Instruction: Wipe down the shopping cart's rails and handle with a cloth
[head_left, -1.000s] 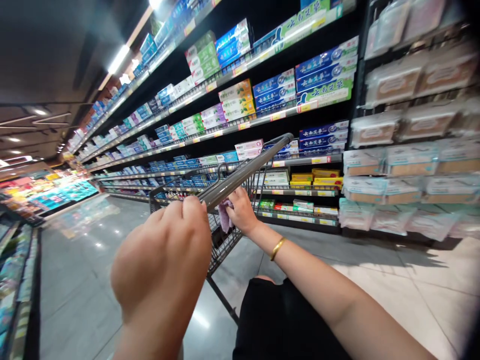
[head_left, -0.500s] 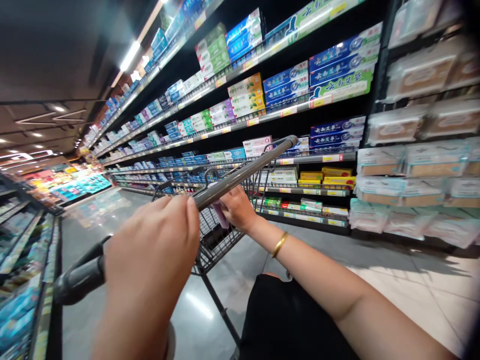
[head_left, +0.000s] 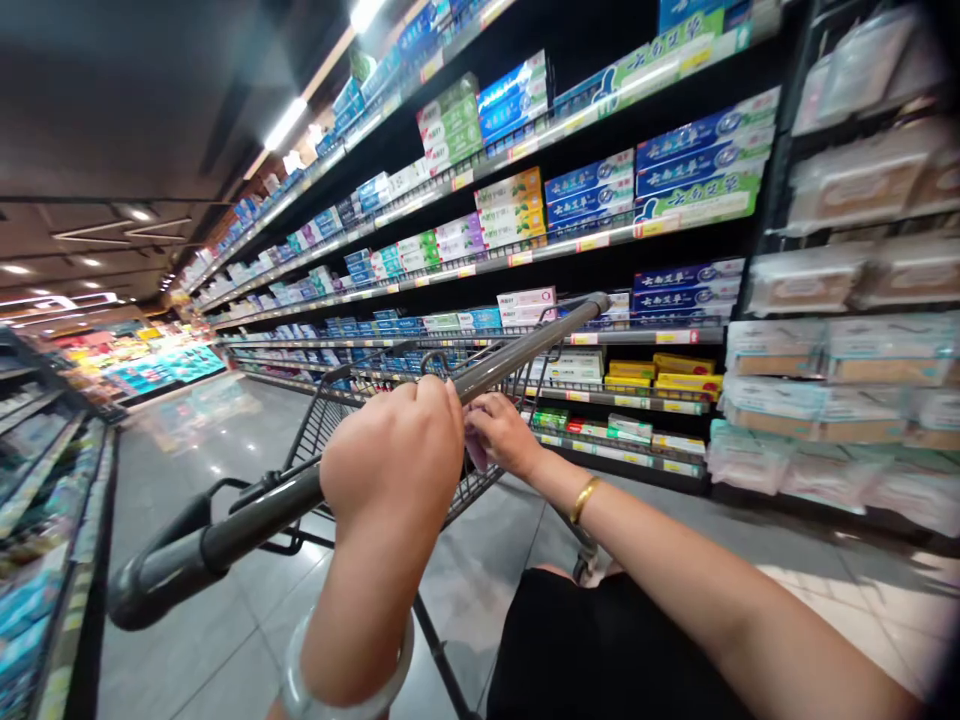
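Observation:
My left hand [head_left: 394,460] is curled over the grey handle bar [head_left: 247,515] of a wire shopping cart [head_left: 330,420], with a pale bangle on its wrist. Just right of it, my right hand [head_left: 502,432] is closed on a small pink cloth [head_left: 474,452] pressed against the same bar. A gold bracelet circles the right wrist. The cart's basket reaches away from me toward the shelves.
Long shelves [head_left: 525,250] of boxed toothpaste run along the right of the aisle. Hanging clear packets [head_left: 840,350] fill the far right rack. A low shelf [head_left: 45,520] lines the left side. Glossy grey floor [head_left: 225,440] stretches ahead to a bright display.
My left hand has shifted right along the bar, closer to my right hand. The view has swung, so more of the handle's left end shows.

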